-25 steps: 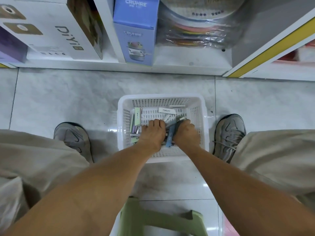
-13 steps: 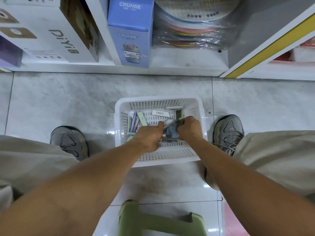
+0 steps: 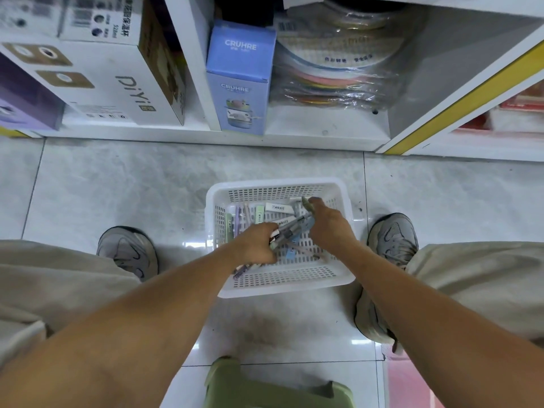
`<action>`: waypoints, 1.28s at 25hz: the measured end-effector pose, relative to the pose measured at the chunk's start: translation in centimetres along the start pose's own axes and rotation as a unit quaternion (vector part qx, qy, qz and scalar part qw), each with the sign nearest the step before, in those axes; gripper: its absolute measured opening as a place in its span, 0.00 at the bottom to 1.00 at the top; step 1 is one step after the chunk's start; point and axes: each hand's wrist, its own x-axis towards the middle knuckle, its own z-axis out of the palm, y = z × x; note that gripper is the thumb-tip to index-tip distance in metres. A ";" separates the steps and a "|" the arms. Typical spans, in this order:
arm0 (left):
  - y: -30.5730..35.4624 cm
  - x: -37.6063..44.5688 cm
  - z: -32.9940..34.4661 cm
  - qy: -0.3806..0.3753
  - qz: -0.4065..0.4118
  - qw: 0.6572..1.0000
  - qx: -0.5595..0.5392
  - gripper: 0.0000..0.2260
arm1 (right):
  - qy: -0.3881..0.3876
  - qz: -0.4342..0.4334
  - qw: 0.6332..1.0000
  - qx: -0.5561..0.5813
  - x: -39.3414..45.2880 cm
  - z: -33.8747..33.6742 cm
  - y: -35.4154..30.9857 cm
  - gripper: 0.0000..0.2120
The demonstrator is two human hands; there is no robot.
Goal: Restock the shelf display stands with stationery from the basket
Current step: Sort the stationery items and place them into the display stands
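My left hand [image 3: 255,244] gripped a bundle of pens [image 3: 290,228] over the basket [image 3: 282,285], my right hand [image 3: 328,220] pinched a green eraser [image 3: 306,203] just beyond

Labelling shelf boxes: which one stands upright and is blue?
The light blue CRUHRE carton, standing upright beside the white shelf divider. The white DiYi box further left lies flat, with a purple box beyond it.

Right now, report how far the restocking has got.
Done: nothing visibly placed; no display stand is in view. In hand: the left hand grips a bundle of pens over the white basket, while the right hand pinches a greenish item. Left: erasers and other pieces remain in the basket.
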 end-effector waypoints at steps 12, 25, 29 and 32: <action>-2.9 -1.9 0.3 -0.025 -0.008 0.998 0.055 0.32 | -0.117 -0.091 0.987 -0.067 -2.5 6.2 -2.9 0.20; 5.8 -4.2 -5.9 0.092 -0.011 0.941 -0.326 0.14 | -0.091 -0.040 0.973 0.208 -3.2 -9.0 -0.7 0.06; 11.4 -7.8 -10.2 0.103 0.007 0.915 -0.389 0.13 | -0.021 -0.138 0.983 0.122 -6.7 -15.8 -2.6 0.14; 15.4 -11.4 -13.8 0.084 0.010 0.915 -0.394 0.14 | 0.033 -0.204 0.974 0.091 -9.9 -20.9 -5.0 0.14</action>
